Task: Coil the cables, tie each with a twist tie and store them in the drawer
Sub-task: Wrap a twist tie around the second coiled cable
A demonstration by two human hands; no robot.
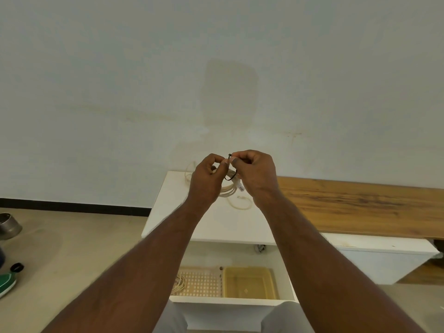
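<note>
A cream coiled cable [228, 189] hangs between my hands above the white cabinet top [168, 212]. A black twist tie [231, 174] loops round the coil. My left hand [207, 179] pinches the coil and the tie with curled fingers. My right hand [254, 174] pinches the tie's upper ends between thumb and forefinger. A white plug [240, 186] sticks out below my right hand. More loose cream cable [240, 205] lies on the cabinet top. The open drawer [230, 300] below holds another coiled cable [180, 284], partly hidden by my left forearm.
Inside the drawer sit a perforated tray [204, 282] and a yellow bin [249, 282]. A wooden bench top [360, 205] runs to the right. On the floor at left are a metal bowl [8, 225] and a green object [7, 282].
</note>
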